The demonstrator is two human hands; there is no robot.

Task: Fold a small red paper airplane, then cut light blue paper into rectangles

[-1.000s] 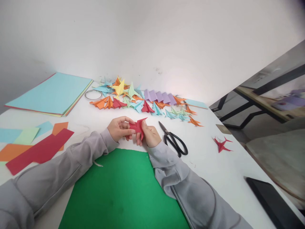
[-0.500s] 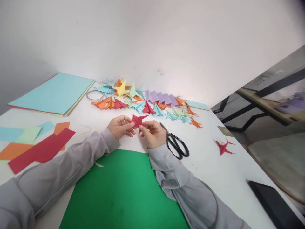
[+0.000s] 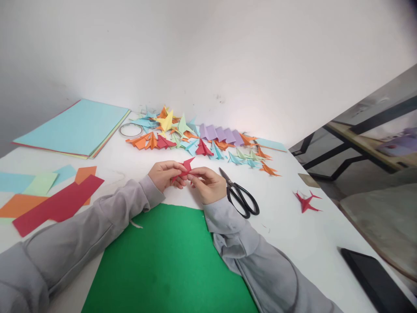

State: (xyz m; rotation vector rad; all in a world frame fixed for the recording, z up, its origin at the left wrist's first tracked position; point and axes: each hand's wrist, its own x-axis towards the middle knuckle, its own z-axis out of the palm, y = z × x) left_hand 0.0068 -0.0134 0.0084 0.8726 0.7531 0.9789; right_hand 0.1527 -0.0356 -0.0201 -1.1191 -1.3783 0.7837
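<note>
A small red folded paper piece is pinched between both my hands just above the white table. My left hand grips its left side with curled fingers. My right hand pinches its right side with thumb and forefinger. Both wrists rest at the far edge of a green sheet. Black scissors lie shut just right of my right hand.
Several folded paper shapes in many colours lie in a row at the back, by a tape ring. A stack of coloured sheets and cut strips lie left. A red folded shape and a dark tablet lie right.
The red piece has turned and flattened between my fingers. My right hand shifted right and rolled its palm down, with its fingertips now pinching the piece's right side.
</note>
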